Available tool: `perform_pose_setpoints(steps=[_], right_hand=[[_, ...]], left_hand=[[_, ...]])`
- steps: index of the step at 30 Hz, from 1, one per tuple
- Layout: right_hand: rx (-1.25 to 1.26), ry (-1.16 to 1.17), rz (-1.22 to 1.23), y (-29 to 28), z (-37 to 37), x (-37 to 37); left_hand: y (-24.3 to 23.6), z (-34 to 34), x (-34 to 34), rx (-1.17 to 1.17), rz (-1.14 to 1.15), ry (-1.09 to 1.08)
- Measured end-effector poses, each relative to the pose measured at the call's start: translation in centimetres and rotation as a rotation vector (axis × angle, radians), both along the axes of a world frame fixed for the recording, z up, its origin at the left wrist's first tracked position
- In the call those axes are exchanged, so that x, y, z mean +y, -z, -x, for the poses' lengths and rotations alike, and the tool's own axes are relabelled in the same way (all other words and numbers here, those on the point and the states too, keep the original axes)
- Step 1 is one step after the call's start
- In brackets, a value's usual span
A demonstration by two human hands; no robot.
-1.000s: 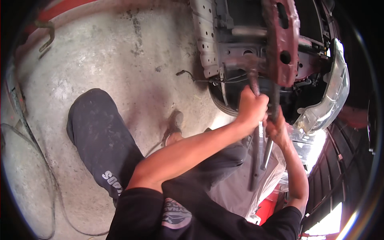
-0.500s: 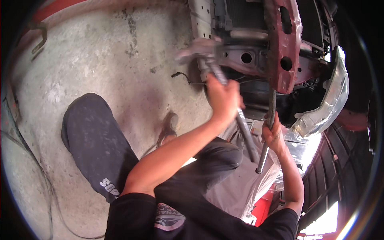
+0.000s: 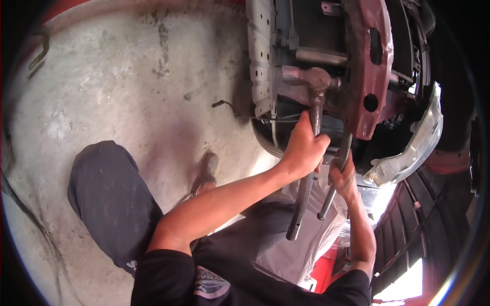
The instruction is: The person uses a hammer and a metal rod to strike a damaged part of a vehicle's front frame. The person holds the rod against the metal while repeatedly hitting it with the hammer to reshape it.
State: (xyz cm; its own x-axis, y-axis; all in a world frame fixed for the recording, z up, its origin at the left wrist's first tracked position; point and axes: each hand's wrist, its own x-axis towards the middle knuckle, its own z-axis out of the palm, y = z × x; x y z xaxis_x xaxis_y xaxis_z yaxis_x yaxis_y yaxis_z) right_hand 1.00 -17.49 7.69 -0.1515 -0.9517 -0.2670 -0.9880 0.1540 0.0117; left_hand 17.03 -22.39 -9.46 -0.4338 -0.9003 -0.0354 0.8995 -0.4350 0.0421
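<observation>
My left hand is closed around the handle of a hammer with a worn, heavy steel head. One end of the hammer head is right beside the dull red bumper beam; whether they touch I cannot tell. Below the beam, my right hand is wrapped round a long metal bar. The bar's upper part runs up against the beam, where its end is hidden from me. Its lower end sticks out below my right hand, close to the hammer's handle.
Left of the beam are a grey perforated panel and a radiator. A loose cable hangs over the concrete floor. To the right is a clear headlamp. Grey sheeting lies below my hands.
The hammer, blurred before and left of the beam, has swung right, its head now beside the beam. My right hand keeps its grip on the bar. The whole view has shifted slightly.
</observation>
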Motion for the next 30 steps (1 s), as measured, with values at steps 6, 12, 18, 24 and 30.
perform_pose_setpoints(steps=[6, 12, 18, 24, 30], right_hand=[[-0.032, 0.102, -0.037, -0.8, -2.2, -1.2], [-0.047, 0.07, -0.088, -0.8, -1.9, -1.5], [0.039, 0.06, 0.023, -0.5, -3.7, -2.6], [0.052, 0.075, 0.048, 0.3, -4.7, -3.9], [-0.093, 0.115, 0.054, 0.3, -5.4, -4.0]], left_hand=[[1.9, 0.5, -0.5, -0.169, -0.033, -0.156], [0.8, 0.7, -3.6, -0.097, -0.176, -0.248], [2.5, -0.8, -4.7, -0.301, 0.196, -0.04], [2.6, -1.9, -6.5, -0.253, 0.02, -0.126], [3.0, -4.1, -8.8, -0.077, 0.028, -0.356]])
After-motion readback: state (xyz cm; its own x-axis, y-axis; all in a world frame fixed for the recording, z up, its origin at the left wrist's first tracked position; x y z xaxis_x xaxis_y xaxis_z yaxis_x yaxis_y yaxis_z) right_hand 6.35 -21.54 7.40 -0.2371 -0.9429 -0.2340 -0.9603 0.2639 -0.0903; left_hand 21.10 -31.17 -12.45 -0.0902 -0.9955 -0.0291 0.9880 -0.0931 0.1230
